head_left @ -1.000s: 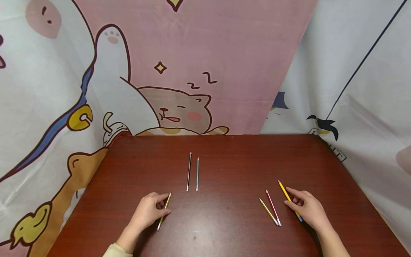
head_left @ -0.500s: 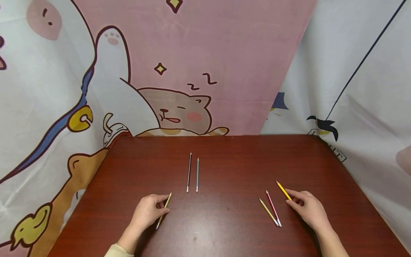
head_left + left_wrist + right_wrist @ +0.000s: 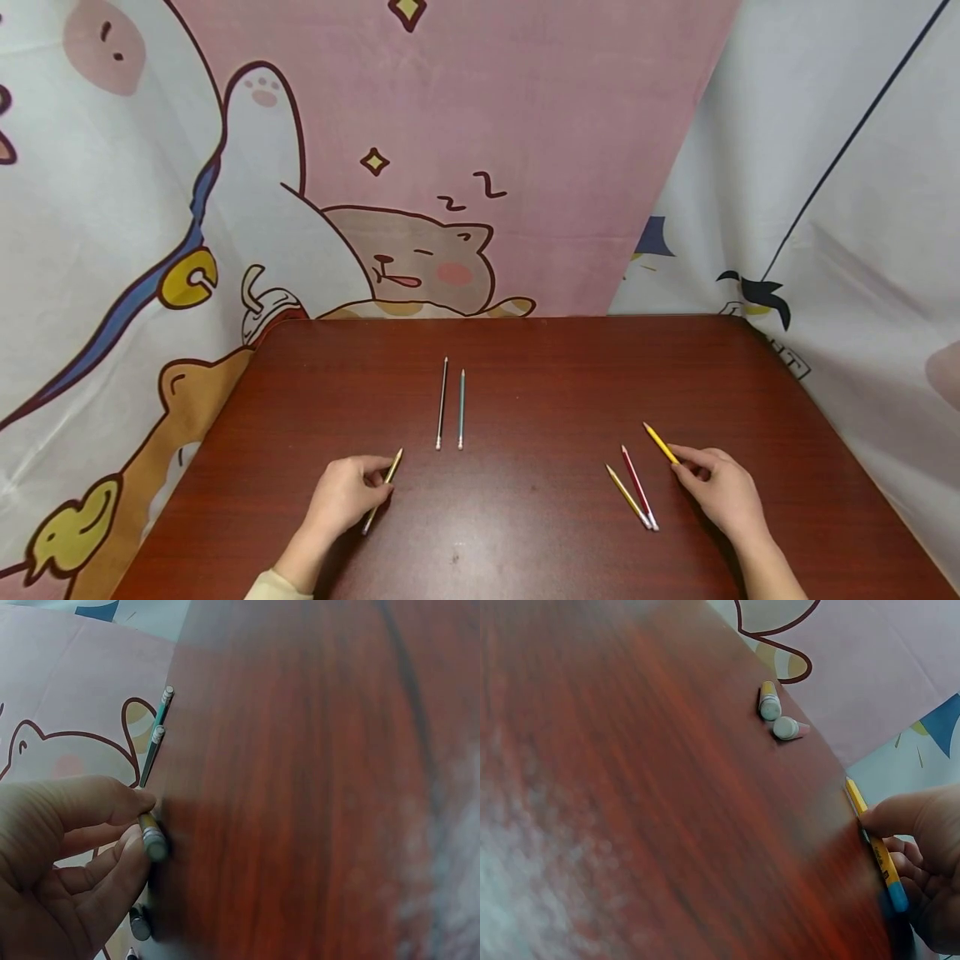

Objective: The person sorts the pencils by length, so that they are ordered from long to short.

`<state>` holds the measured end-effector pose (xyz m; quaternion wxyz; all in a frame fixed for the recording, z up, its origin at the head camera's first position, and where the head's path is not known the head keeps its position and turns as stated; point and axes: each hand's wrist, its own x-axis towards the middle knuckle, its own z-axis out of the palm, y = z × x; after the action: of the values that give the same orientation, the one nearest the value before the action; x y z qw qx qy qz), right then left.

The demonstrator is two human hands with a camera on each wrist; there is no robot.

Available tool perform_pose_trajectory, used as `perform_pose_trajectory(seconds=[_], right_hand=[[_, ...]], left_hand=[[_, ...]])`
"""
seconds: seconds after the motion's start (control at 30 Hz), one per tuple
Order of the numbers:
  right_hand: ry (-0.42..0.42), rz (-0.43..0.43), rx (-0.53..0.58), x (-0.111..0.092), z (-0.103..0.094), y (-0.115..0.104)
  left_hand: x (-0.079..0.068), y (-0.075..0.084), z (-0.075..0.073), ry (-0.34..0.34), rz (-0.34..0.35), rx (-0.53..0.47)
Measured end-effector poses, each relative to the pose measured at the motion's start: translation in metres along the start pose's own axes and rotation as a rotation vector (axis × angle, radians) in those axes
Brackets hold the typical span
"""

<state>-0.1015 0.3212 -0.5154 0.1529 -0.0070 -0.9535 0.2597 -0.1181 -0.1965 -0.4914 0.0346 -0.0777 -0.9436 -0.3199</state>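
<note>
My left hand (image 3: 347,498) pinches a gold-yellow pencil (image 3: 393,467) between thumb and fingers, low over the table. The pencil slants, its point away from me and its eraser end toward me. In the left wrist view, a grey round end (image 3: 139,924) shows beneath the fingers. On the right, my right hand (image 3: 723,492) pinches a yellow pencil (image 3: 660,443) with its point forward and left. That pencil's blue end (image 3: 898,897) appears in the right wrist view but is hidden by the hand from the head view.
Left of the right hand, a red pencil (image 3: 637,483) and a yellow pencil (image 3: 627,495) lie with eraser ends together. A black pencil (image 3: 442,404) and a teal pencil (image 3: 461,408) lie side by side farther back. A printed cloth hanging (image 3: 555,167) borders the brown table (image 3: 540,367).
The right hand's pencil has turned slightly, its point shifting left and its blue end going behind the hand. The left hand has shifted slightly left, still pinching its pencil.
</note>
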Motion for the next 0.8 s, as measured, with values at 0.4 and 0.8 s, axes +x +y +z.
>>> perform_pose_trajectory(seconds=[0.4, 0.8], right_hand=[[0.012, 0.034, 0.015, 0.0013, -0.0003, -0.0015], [-0.017, 0.138, 0.111, 0.0059, -0.0023, -0.0080]], left_hand=[[-0.0007, -0.0014, -0.0002, -0.006, 0.005, -0.005], [-0.0012, -0.0015, 0.0000, 0.015, -0.005, -0.032]])
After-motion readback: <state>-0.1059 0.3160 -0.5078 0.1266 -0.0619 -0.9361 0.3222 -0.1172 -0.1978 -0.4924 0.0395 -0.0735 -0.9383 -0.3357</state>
